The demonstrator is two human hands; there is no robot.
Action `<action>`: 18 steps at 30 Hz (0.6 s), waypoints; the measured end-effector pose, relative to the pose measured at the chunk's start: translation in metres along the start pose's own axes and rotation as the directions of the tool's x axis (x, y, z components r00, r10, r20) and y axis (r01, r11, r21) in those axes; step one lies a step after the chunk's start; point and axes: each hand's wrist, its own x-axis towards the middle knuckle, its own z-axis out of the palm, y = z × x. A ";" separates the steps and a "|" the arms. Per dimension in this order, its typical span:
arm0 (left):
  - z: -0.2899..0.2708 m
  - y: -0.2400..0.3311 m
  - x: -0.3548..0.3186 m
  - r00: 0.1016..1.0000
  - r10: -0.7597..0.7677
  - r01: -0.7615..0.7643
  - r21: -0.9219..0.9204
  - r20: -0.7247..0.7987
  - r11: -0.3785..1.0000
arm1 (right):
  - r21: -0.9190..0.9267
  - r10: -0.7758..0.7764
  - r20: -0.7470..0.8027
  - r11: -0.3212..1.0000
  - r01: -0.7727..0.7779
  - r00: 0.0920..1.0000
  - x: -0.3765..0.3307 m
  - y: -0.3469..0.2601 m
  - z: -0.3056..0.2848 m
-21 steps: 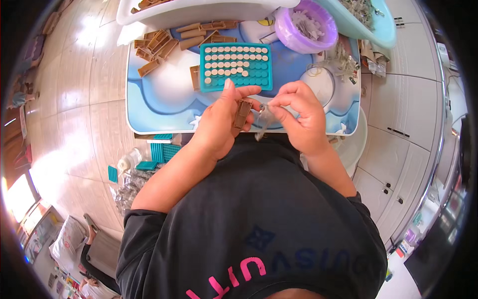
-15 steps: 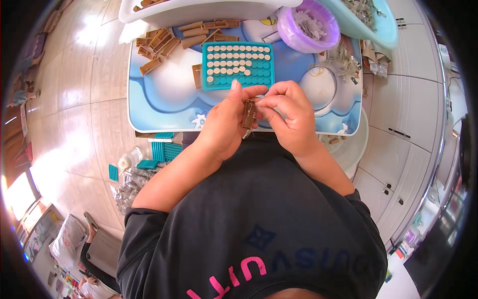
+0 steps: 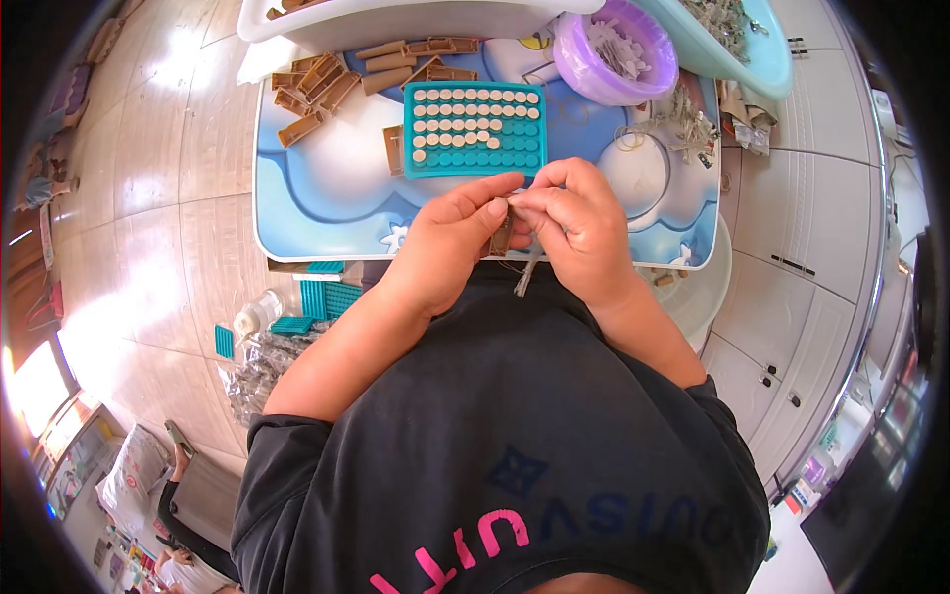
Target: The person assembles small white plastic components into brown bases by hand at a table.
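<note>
My left hand [image 3: 450, 243] and my right hand [image 3: 579, 233] meet fingertip to fingertip over the near edge of a small blue and white table [image 3: 327, 188]. Between them they pinch a small brown piece [image 3: 502, 238], mostly hidden by the fingers. A thin grey strip [image 3: 526, 274] hangs down from my right hand. Just beyond the fingers lies a teal tray [image 3: 475, 129] whose rows of holes are partly filled with pale round pieces.
Several brown pieces [image 3: 322, 84] lie scattered at the table's far left. A purple bowl [image 3: 614, 54] and a light blue basin [image 3: 737, 40] stand at the far right, white cabinets [image 3: 802, 247] to the right. Teal trays [image 3: 322, 302] and a plastic bag [image 3: 262, 366] lie on the floor.
My hands have come together from slightly apart and now press close around the brown piece. They have shifted a little toward my body.
</note>
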 end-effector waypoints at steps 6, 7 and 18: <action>-0.002 0.003 0.001 0.994 0.097 -0.098 -0.013 -0.055 0.995 | -0.126 -0.098 -0.041 0.988 0.092 0.994 -0.005 -0.013 -0.004; 0.000 0.004 0.001 0.989 0.115 -0.118 -0.027 -0.094 0.993 | -0.130 -0.098 0.011 0.987 0.098 0.995 -0.007 -0.016 -0.003; 0.007 0.009 -0.002 0.965 0.202 -0.211 -0.034 -0.169 0.977 | 0.010 -0.020 0.055 1.000 0.019 0.998 -0.017 -0.015 0.009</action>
